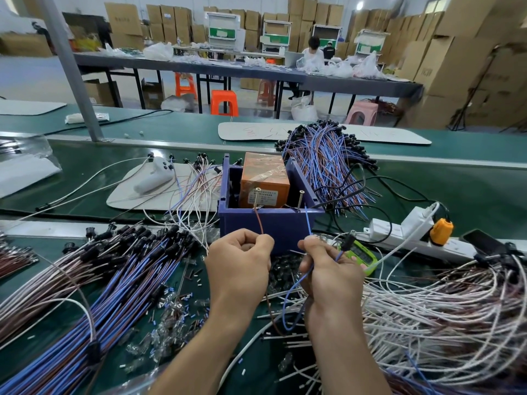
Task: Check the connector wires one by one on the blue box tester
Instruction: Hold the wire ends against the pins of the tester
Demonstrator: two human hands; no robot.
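Observation:
The blue box tester [271, 223] stands on the green bench straight ahead, with an orange block [265, 181] inside and two upright screws [258, 195] at its near rim. My left hand [239, 260] pinches a brown wire [259, 220] whose tip reaches up to the left screw. My right hand [328, 269] pinches a blue wire [308, 223] that points up toward the right screw [301, 196]. Both wires loop down between my wrists. A black connector [348, 240] sticks up behind my right fingers.
A thick bundle of blue, brown and white wires [108, 277] lies at the left, white wires [445, 303] at the right, another bundle [325, 158] behind the box. A white power strip [405, 232] and a green meter [362, 256] lie to the right. Loose small parts litter the bench.

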